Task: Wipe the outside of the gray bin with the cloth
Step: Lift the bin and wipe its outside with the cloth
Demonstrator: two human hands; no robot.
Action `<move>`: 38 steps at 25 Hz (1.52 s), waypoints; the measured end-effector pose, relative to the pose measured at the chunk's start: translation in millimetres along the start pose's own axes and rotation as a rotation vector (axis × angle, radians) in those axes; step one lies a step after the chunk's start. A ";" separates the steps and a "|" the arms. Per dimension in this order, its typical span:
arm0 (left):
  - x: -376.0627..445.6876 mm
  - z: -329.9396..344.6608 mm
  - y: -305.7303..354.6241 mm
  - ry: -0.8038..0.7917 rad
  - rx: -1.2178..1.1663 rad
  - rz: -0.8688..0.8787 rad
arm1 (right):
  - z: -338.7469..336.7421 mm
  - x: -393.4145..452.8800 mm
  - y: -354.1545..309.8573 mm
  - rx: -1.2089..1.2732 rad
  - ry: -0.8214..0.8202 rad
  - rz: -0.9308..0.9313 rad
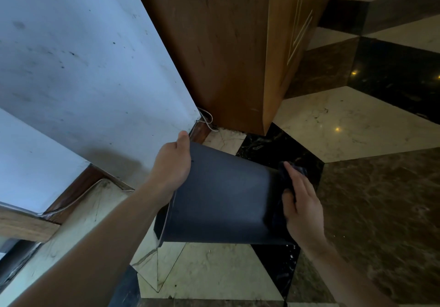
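Note:
The gray bin (221, 197) is held off the floor on its side, its open rim toward the left and its base toward the right. My left hand (172, 164) grips the rim, thumb over the top edge. My right hand (301, 202) presses a dark cloth (284, 175) flat against the bin's base end. Most of the cloth is hidden under that hand and blends with the bin's dark surface.
A white wall (83, 68) with a brown skirting runs on the left. A wooden cabinet (226, 44) stands right behind the bin, with a thin white cable (208, 118) at its foot. The floor (357, 128) is polished marble in cream, brown and black tiles.

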State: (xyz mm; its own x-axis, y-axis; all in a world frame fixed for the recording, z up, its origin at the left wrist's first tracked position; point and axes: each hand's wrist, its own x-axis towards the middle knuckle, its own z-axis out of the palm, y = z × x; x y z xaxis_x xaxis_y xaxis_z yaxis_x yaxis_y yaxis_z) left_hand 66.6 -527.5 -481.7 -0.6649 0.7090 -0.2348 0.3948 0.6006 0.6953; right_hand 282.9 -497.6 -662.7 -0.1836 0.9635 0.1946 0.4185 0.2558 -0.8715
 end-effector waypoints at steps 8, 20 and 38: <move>-10.8 5.4 8.3 -0.076 0.136 0.234 | 13.2 0.4 -81.7 0.113 -0.080 -0.225; -44.9 9.5 -16.3 -0.085 0.172 0.609 | 8.8 53.8 -119.8 0.264 -0.218 0.161; -27.6 -5.0 -19.5 -0.252 0.331 0.240 | 29.5 -47.1 -120.8 0.419 0.081 -0.088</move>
State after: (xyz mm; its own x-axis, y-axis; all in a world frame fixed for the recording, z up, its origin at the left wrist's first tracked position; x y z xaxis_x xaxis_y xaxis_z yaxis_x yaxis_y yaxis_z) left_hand 74.1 -560.7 -485.4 -0.3721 0.8848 -0.2804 0.7259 0.4657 0.5062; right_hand 214.7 -576.2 -579.9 -0.1247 0.9470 0.2962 0.0045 0.2990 -0.9542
